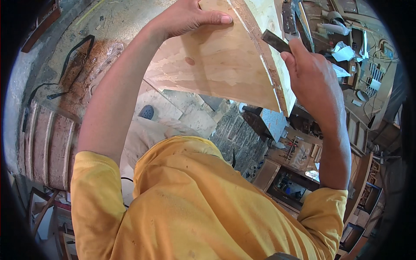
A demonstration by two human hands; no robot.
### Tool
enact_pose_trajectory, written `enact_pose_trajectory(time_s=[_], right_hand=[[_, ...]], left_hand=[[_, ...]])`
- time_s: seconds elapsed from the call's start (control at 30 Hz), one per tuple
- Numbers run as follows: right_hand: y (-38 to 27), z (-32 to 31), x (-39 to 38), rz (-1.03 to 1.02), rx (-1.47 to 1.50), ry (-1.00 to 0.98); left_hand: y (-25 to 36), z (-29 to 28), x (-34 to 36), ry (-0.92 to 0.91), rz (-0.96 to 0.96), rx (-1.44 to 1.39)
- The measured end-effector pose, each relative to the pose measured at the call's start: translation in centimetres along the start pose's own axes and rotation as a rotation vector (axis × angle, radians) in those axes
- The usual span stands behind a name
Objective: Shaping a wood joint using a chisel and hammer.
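Note:
A large pale plywood panel (208, 65) with a dark knot is tilted in front of me, its long edge facing right. A brown strip (265, 58) with whitish ragged lines runs along that edge. My left hand (188, 19) grips the panel near the top of the view, thumb flat on its face; the other fingers are mostly hidden. My right hand (314, 80) is closed round a flat, dark metal blade (275, 41), maybe a chisel or a file. The blade's squared end lies over the panel's edge; whether it touches cannot be told.
Black cord or strap (69, 65) lies among wood shavings at the left, above a ribbed wooden piece (48, 145). Below the panel are a grey clog (146, 112) and a blue-topped box (274, 123). Tools lie on a wooden surface (299, 151); clutter fills the far right.

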State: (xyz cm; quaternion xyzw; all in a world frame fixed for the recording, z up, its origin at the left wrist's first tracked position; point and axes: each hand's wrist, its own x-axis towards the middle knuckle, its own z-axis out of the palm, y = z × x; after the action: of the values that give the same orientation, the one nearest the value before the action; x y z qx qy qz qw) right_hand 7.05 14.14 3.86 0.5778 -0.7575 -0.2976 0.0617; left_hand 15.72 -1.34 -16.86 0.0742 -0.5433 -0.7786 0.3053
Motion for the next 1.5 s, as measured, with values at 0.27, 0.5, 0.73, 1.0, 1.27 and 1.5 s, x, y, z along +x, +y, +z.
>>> enact_pose_trajectory(time_s=[0.27,0.5,0.73,1.0,1.27,1.5], right_hand=[[0.2,-1.4,0.7,-0.044,-0.015,-0.029],[-0.8,-1.7,1.8,-0.110,-0.050,-0.039],[-0.9,-3.6,3.8,-0.220,-0.152,-0.109],[-2.6,-6.5,6.7,-0.237,-0.268,-0.137],[-3.7,-6.6,7.2,-0.213,-0.360,-0.125],[-5.1,-7.6,9.8,-0.283,-0.384,-0.262]], left_hand=[[-0.9,-0.1,0.2,0.014,0.000,-0.031],[-2.5,-0.4,0.3,0.086,0.031,0.169],[-2.0,-0.4,0.1,0.067,0.039,0.125],[-1.4,-0.3,-0.1,0.008,0.052,0.048],[-1.1,-0.3,-0.3,0.058,0.027,0.166],[-1.0,-0.1,-0.3,0.061,0.000,0.134]])
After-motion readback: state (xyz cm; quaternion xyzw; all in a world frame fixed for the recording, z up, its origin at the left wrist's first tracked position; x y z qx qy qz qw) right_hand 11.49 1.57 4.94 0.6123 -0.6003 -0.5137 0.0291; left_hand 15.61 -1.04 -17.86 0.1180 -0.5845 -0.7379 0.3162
